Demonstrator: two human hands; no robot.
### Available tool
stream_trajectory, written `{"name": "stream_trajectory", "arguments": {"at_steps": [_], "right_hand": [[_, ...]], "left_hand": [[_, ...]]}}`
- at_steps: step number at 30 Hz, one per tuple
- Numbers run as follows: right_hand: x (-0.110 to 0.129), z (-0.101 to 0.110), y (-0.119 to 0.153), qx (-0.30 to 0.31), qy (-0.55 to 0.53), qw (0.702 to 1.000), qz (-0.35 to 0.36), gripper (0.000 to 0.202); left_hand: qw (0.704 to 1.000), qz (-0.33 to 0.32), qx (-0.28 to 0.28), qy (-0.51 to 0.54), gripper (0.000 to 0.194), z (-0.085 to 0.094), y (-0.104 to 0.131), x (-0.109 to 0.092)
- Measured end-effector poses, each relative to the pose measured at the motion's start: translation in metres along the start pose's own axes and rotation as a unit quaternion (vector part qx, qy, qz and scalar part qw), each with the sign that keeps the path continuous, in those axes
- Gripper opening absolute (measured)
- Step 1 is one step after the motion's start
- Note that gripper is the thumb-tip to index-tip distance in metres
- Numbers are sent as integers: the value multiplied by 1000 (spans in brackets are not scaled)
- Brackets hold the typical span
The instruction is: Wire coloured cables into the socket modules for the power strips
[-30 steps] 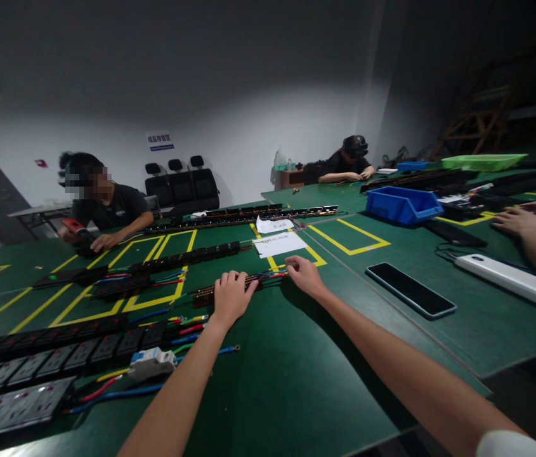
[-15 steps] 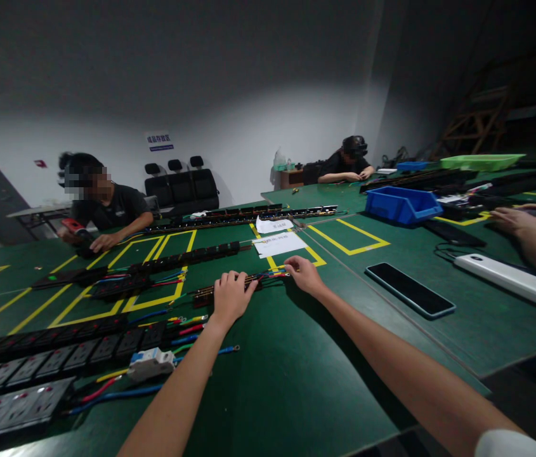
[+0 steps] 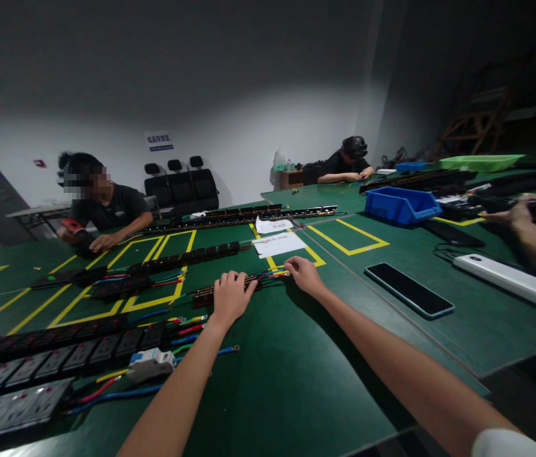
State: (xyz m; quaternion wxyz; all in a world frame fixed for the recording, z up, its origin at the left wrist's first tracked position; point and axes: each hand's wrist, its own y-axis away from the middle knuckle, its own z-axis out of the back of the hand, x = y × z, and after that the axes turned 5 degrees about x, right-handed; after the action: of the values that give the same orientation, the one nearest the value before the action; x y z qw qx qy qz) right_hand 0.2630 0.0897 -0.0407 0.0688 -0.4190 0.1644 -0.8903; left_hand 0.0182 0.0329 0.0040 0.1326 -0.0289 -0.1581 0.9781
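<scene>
My left hand (image 3: 230, 297) is wrapped over a narrow dark strip with brassy bars (image 3: 203, 293), pressing it against the green table. From the strip's right end run several thin coloured wires (image 3: 272, 274). At their tips my right hand (image 3: 303, 274) has thumb and forefinger pinched on a wire end; the exact end is hidden by the fingers. Below my left forearm lie black socket strips (image 3: 87, 355) with ring-lugged wires and a white circuit breaker (image 3: 151, 364).
White paper sheets (image 3: 280, 244) lie just beyond my hands. To the right are a phone (image 3: 409, 289), a white power bank (image 3: 510, 279) and a blue bin (image 3: 401, 204). Another person's hand (image 3: 524, 222) works at far right. Two people (image 3: 118, 206) sit across the table.
My hands and the strip have hardly moved. At the far right, the other person's hand has lifted slightly and turned.
</scene>
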Motion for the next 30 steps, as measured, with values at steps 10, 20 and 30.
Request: {"name": "stream_trajectory", "arguments": {"at_steps": [10,20,30], "right_hand": [[15,5,3,-64,-1,997,-52,24],[24,2,9,-4,63,996,-59,26],[12,-1,5,-43,10,999,-3,20]], "left_hand": [[1000,16,-9,1,49,-1,1,0],[1000,24,-11,-11,50,-2,1,2],[999,31,-8,-29,48,-1,1,0]]}}
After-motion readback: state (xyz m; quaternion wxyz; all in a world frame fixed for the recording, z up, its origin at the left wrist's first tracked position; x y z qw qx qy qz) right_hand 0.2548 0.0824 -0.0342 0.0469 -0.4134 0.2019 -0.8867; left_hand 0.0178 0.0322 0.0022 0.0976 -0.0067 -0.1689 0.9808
